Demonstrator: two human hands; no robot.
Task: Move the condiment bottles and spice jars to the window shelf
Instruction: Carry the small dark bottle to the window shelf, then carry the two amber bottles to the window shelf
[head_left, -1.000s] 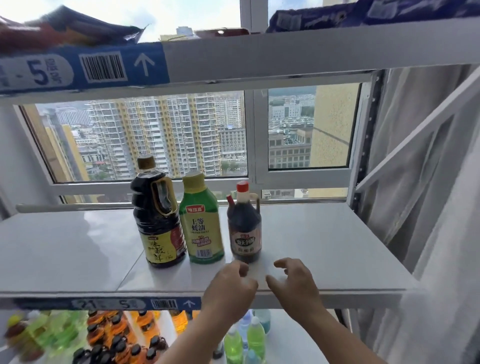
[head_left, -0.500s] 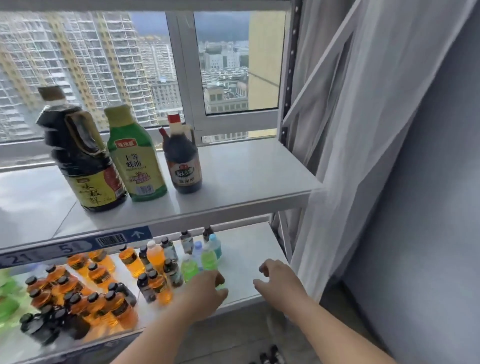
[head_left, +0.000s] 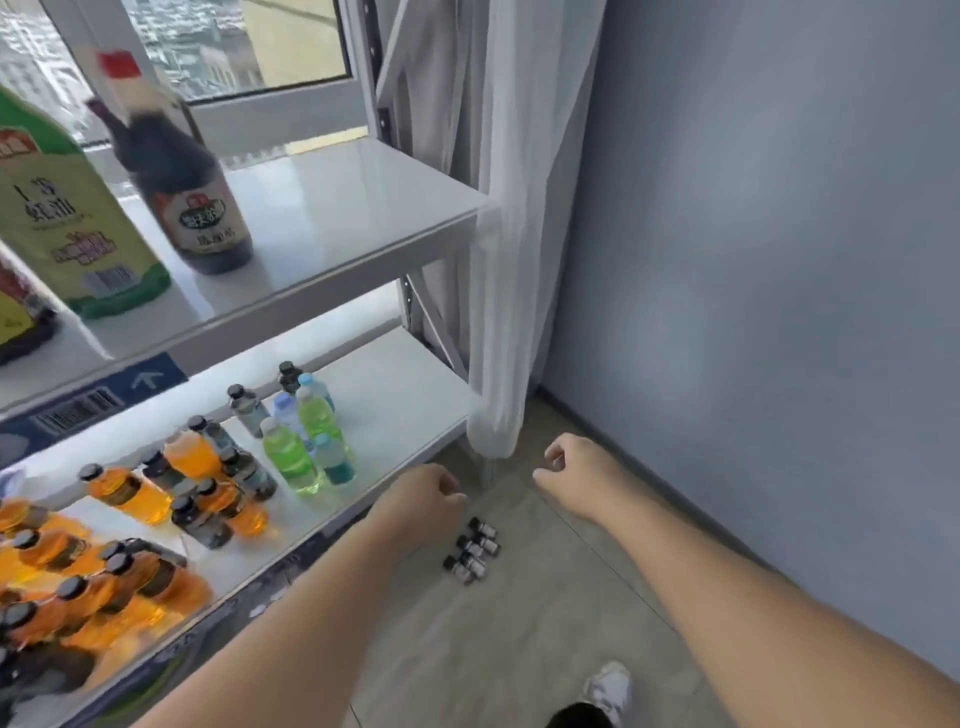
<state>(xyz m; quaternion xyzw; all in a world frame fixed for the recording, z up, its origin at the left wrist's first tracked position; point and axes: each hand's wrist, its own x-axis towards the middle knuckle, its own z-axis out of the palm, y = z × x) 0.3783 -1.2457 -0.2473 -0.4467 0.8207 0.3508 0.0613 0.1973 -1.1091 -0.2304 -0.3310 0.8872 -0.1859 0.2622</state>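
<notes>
Both of your arms reach down to the floor beside the rack. Your left hand is above the front edge of the lower shelf, and its fingers are loosely curled and hold nothing. Your right hand is near the foot of the white curtain; its fingers are also loosely bent, slightly apart, with nothing between them.

The small spice jars stand in a tight group on the floor, just below your left hand and not touched by it. They have dark caps; I cannot read their labels.

On the window shelf a dark bottle with a red cap stands upright. A green bottle is just beside it on the left, and part of another dark bottle shows at the picture's edge.

The lower shelf carries many orange drink bottles and some green drink bottles. One white shoe is on the floor at the bottom.
</notes>
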